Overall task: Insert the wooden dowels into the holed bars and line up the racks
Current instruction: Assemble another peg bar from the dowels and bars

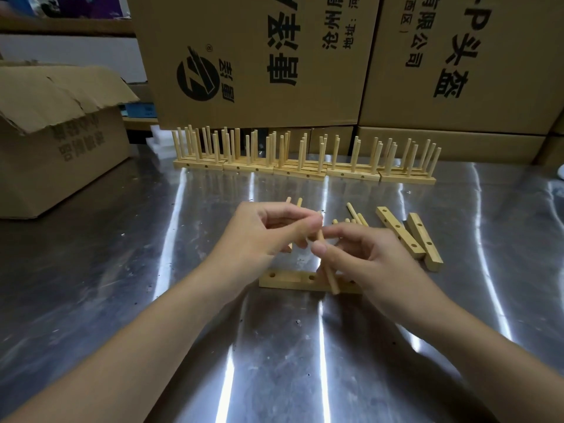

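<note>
A holed wooden bar (290, 279) lies flat on the steel table just below my hands. My right hand (363, 254) pinches one wooden dowel (329, 274), its lower end over the bar's front edge. My left hand (262, 233) grips a few dowels (294, 203) whose tips stick out behind its fingers. Loose dowels (355, 215) lie behind my right hand. Two more holed bars (409, 236) lie to the right. A row of finished racks (302, 158) with upright dowels stands across the back of the table.
Large printed cardboard boxes (262, 59) stack up behind the racks. An open cardboard box (58, 138) sits at the left on the table. White foam blocks (160, 141) lie beside the leftmost rack. The steel table (274, 361) reflects ceiling lights.
</note>
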Demonstrator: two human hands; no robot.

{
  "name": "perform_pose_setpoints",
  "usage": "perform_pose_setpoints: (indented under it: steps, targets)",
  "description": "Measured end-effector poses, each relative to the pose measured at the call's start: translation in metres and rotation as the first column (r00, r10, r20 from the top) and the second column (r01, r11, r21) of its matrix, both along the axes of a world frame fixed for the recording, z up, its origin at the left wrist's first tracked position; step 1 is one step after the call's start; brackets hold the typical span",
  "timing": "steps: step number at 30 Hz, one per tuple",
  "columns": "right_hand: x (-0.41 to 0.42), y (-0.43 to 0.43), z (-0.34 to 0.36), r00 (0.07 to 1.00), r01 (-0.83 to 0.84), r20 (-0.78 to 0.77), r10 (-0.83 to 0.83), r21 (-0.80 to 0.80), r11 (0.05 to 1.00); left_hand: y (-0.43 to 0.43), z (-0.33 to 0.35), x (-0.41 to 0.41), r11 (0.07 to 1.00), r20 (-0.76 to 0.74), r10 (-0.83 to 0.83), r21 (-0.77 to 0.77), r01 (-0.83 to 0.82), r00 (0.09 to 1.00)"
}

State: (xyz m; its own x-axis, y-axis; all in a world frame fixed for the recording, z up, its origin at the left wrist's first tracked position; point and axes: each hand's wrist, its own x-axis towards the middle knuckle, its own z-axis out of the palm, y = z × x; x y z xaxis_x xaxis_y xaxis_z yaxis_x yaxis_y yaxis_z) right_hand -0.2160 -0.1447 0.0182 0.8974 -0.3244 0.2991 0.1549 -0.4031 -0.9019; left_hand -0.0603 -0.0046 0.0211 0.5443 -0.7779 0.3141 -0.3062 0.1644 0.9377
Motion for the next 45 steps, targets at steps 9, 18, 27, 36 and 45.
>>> perform_pose_setpoints:
  steps: [9,18,27,36,45]
  targets:
    - [-0.007,-0.04,0.01,0.991,0.135,-0.013,-0.136,-0.049,0.99,0.004,-0.003,0.012,0.966,0.442,-0.07,0.254,-0.05,0.894]
    - [-0.012,-0.057,0.009,0.987,0.127,-0.078,-0.138,-0.128,0.984,0.0,-0.019,0.008,0.908,0.556,-0.184,0.412,-0.077,0.811]
    - [-0.015,-0.054,0.012,0.996,-0.001,-0.091,-0.019,-0.217,0.976,-0.003,-0.022,0.011,0.907,0.497,-0.173,0.417,-0.059,0.85]
    - [-0.016,-0.058,0.014,0.991,0.023,-0.125,-0.057,-0.26,0.965,-0.004,-0.023,0.01,0.907,0.493,-0.161,0.416,-0.069,0.855]
    - [-0.012,-0.059,0.016,0.982,0.061,-0.14,-0.128,-0.405,0.912,-0.003,-0.022,0.008,0.912,0.483,-0.143,0.404,-0.075,0.864]
